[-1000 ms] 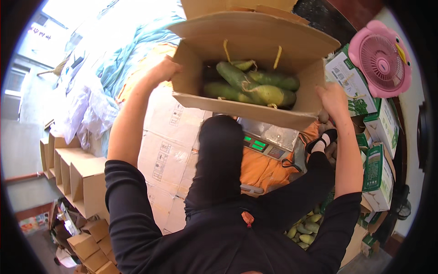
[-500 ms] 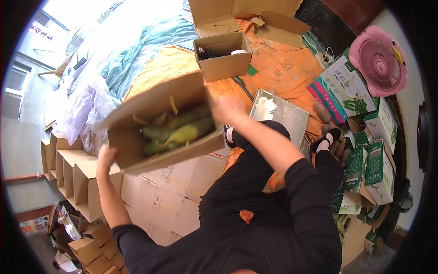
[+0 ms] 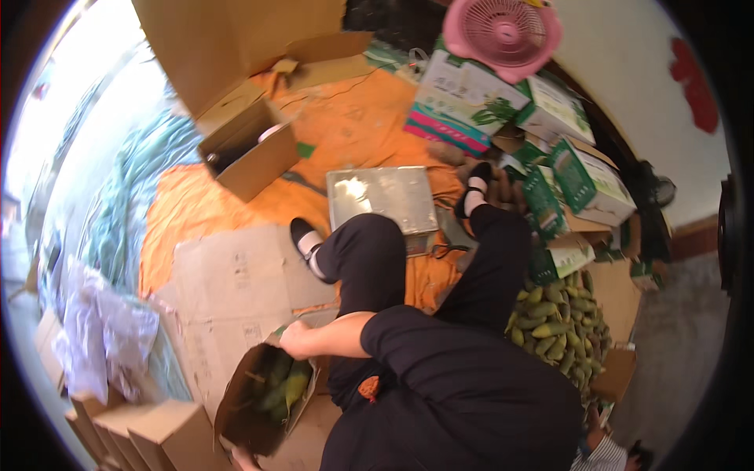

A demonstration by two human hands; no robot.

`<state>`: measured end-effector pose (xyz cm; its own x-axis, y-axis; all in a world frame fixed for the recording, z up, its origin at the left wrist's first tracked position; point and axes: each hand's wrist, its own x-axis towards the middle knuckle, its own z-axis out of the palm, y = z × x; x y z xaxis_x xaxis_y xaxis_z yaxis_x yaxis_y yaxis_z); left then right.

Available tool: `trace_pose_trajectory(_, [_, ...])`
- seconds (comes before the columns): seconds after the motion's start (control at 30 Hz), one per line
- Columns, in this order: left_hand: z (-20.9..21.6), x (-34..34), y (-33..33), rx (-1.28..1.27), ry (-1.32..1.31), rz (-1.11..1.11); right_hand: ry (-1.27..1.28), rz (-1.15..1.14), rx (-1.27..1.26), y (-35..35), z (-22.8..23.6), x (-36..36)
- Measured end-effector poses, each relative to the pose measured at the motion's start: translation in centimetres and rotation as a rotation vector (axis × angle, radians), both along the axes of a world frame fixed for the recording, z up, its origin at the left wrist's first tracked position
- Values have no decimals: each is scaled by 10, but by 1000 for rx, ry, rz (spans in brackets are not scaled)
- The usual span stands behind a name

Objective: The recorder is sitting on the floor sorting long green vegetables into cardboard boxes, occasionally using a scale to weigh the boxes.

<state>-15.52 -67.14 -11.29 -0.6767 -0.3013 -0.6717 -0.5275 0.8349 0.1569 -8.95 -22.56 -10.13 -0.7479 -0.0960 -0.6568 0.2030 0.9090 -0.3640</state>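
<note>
Cardboard [image 3: 208, 275]: flat, passable from box [image 3: 236, 404] to orange sheet [image 3: 353, 102].
Left: cartons [image 3: 169, 428] stand beside box, bag [image 3: 102, 330] beyond.
Right: legs [image 3: 369, 263] block the way to the heap [image 3: 558, 322].

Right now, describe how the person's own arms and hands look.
The right sleeve is plain black and ends near the elbow, leaving the forearm bare. The right hand wears no glove, and no watch or band shows at the wrist. Only part of the left hand shows, ungloved, at the lower edge.
</note>
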Motion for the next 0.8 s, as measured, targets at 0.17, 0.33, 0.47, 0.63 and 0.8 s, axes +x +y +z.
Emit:
trace_pose_trajectory(0.17, [36, -53, 59, 70, 99, -160, 143, -55, -161, 27, 34, -16])
trace_pose_trajectory(0.33, [56, -91, 106, 140, 208, -290, 320, -226, -156, 61, 68, -36])
trace_pose_trajectory(0.47, [77, -118, 144, 185, 301, -389, 543, -384, -278, 123, 116, -36])
trace_pose_trajectory(0.63, [101, -147, 198, 233, 406, -517, 928, -663, -325, 242, 152, 11])
trace_pose_trajectory(0.8, [115, -165, 253, 303, 513, -615, 1000, -1028, -157, 355, 174, 129])
